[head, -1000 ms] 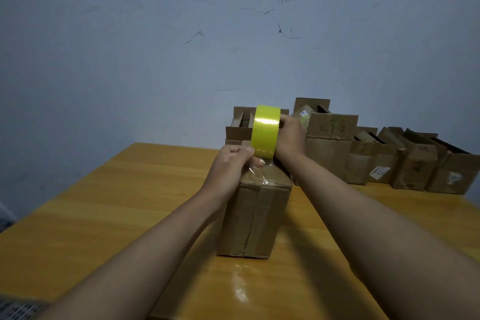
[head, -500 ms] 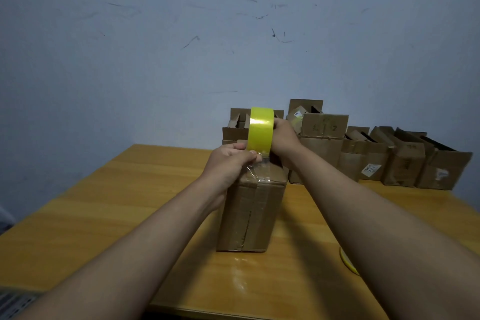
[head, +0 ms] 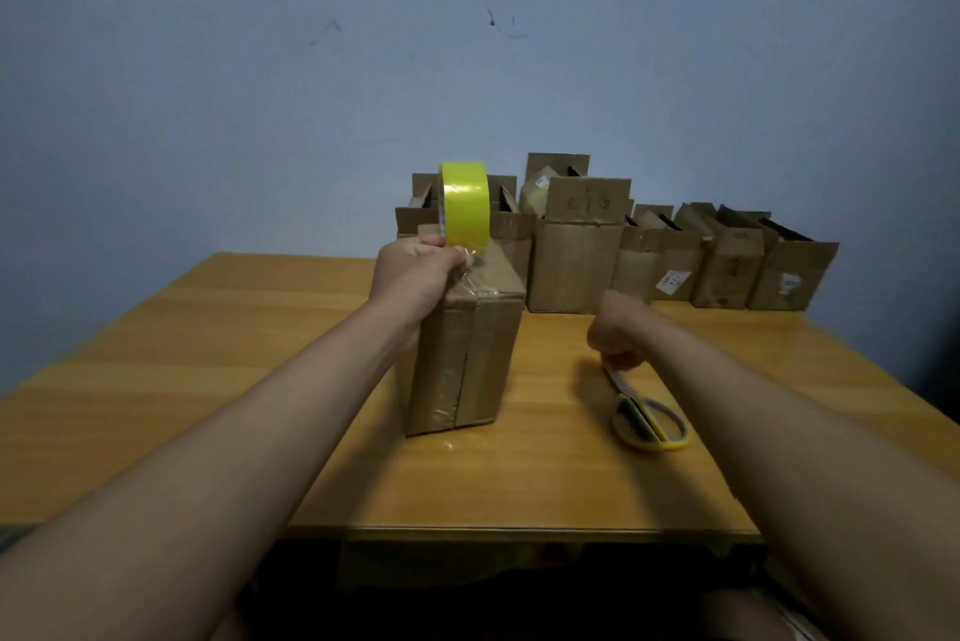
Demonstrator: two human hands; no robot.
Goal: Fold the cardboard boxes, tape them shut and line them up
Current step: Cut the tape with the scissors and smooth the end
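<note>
A tall cardboard box (head: 491, 359) stands upright in the middle of the wooden table (head: 208, 354), with clear tape over its top and down its front seam. A yellow tape roll (head: 465, 209) stands on edge on the box top. My left hand (head: 410, 276) is at the box's top left corner and pinches the clear tape strip just below the roll. My right hand (head: 615, 328) is low over the table to the right of the box, its fingers curled round the blade end of yellow-handled scissors (head: 652, 424) that lie on the table.
Several open-flapped cardboard boxes (head: 576, 261) stand in a row along the wall at the back right, reaching to the far box (head: 789, 276). The table's near edge (head: 519, 531) lies just below my forearms.
My right hand has left the tape roll and dropped to the table on the right, onto the scissors. My left hand stays at the box top with the tape.
</note>
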